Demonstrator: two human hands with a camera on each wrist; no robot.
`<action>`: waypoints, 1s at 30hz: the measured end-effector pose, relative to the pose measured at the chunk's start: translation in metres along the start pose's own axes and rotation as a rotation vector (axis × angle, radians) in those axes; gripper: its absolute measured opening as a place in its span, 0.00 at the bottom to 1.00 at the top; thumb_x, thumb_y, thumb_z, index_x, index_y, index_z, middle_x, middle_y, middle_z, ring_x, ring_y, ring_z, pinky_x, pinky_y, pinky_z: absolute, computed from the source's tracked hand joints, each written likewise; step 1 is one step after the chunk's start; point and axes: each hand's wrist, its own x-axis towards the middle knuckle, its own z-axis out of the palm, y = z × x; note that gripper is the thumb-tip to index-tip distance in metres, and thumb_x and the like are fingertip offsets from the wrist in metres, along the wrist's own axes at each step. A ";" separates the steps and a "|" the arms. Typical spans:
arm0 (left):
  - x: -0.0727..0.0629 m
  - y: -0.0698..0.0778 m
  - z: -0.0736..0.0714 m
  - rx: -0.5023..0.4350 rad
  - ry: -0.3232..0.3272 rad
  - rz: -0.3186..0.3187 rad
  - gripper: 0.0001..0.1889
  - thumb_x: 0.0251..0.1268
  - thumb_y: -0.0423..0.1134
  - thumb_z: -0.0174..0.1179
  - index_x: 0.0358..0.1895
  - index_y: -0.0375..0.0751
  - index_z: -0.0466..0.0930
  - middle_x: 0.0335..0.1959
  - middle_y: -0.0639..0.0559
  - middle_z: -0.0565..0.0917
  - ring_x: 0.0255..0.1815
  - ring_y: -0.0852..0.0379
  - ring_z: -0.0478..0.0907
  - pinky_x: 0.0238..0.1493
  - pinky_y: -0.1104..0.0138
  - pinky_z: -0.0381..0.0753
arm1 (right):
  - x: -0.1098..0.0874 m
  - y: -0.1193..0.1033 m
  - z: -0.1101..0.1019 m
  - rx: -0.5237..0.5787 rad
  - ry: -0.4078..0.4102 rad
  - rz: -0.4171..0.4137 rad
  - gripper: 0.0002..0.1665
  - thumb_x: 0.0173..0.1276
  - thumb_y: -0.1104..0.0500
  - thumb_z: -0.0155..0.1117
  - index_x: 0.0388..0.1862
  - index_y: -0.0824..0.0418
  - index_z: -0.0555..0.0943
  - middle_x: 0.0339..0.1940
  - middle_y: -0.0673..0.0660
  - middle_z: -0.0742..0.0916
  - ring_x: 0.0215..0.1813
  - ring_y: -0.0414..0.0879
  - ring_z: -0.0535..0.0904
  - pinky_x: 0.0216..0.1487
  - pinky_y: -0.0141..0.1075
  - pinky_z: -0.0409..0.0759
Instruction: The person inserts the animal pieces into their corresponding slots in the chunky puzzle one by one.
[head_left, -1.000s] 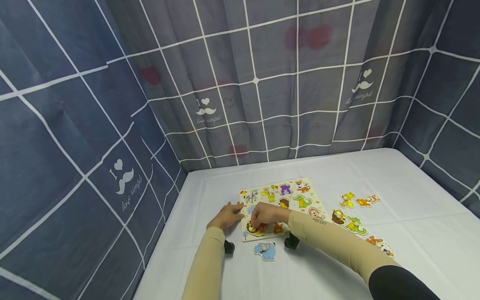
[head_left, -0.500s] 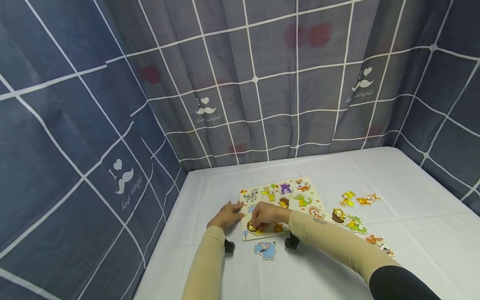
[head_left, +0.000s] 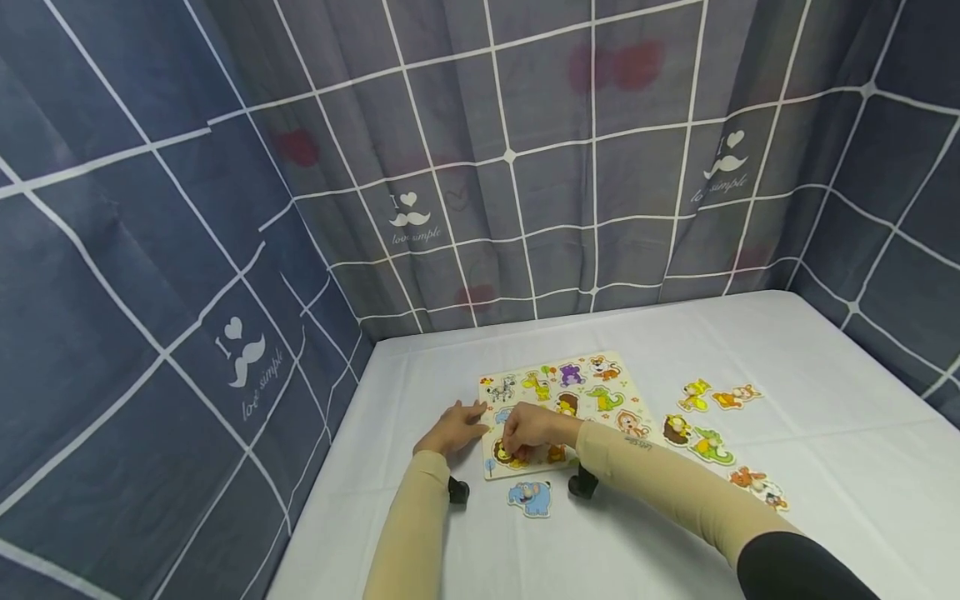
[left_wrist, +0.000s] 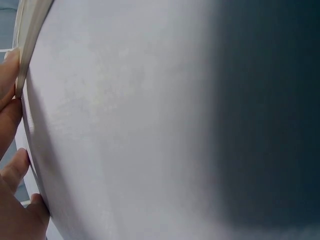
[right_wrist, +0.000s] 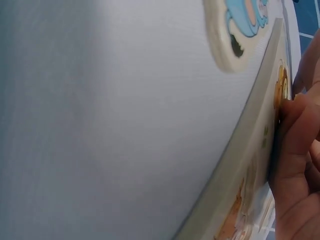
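Note:
The animal puzzle board (head_left: 540, 467) lies on the table, its pale edge (right_wrist: 245, 122) crossing the right wrist view. With spread fingers, my left hand (head_left: 452, 432) rests at the board's left edge; the left wrist view shows fingers (left_wrist: 9, 117) against it. My right hand (head_left: 531, 427) is over the lower left of the board, fingers curled, thumb and fingertips on the lion puzzle piece (head_left: 512, 462). Part of the lion is hidden under that hand. Just in front of the board lies a blue elephant piece (head_left: 531, 498), face up.
Loose pieces lie right of the board: a yellow animal (head_left: 694, 396), a fox-like animal (head_left: 737, 397), a hedgehog (head_left: 677, 430), a crocodile (head_left: 712, 447) and a brown-and-white pair (head_left: 759, 487). Dark checked curtains (head_left: 555, 200) hang behind the white table (head_left: 817, 392).
The view tilts down slightly. Both hands keep their places at the board, and the loose pieces have not moved.

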 end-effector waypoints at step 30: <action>-0.001 -0.002 0.001 -0.014 0.010 0.028 0.29 0.69 0.48 0.63 0.72 0.55 0.70 0.81 0.35 0.52 0.82 0.34 0.47 0.79 0.37 0.46 | -0.038 0.004 0.000 -0.272 0.102 -0.112 0.13 0.56 0.73 0.69 0.14 0.63 0.84 0.09 0.49 0.81 0.10 0.35 0.68 0.14 0.25 0.67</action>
